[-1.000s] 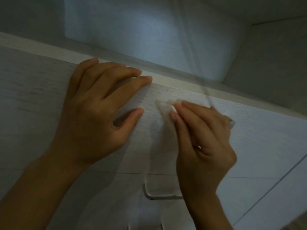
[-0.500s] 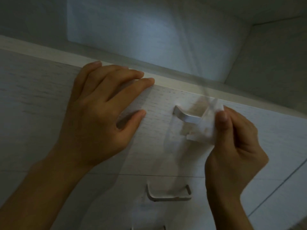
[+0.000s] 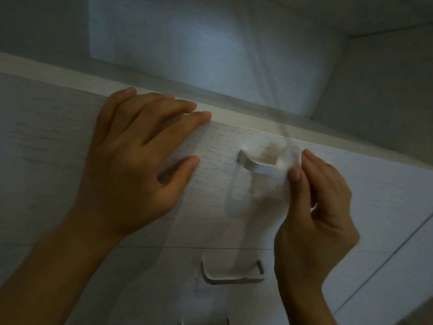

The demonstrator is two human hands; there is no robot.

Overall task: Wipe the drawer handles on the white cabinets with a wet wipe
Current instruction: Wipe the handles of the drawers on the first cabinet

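A silver handle (image 3: 256, 165) sticks out of the top white drawer front (image 3: 58, 146). My right hand (image 3: 314, 207) pinches a white wet wipe (image 3: 284, 170) around the handle's right end, which the wipe hides. My left hand (image 3: 133, 156) lies flat on the drawer front to the left of the handle, fingers straight and reaching the drawer's top edge. Below, a second silver handle (image 3: 232, 275) sits on the lower drawer, uncovered.
Above the drawers is the cabinet top edge (image 3: 234, 116) and a dim white recess (image 3: 206, 50) behind it. A seam to a neighbouring cabinet panel (image 3: 398, 245) runs diagonally at the right. The top of a third handle (image 3: 203, 321) shows at the bottom edge.
My right hand slid the wipe from the handle's left end to its right end, uncovering the silver bar. My left hand stayed flat on the drawer front.
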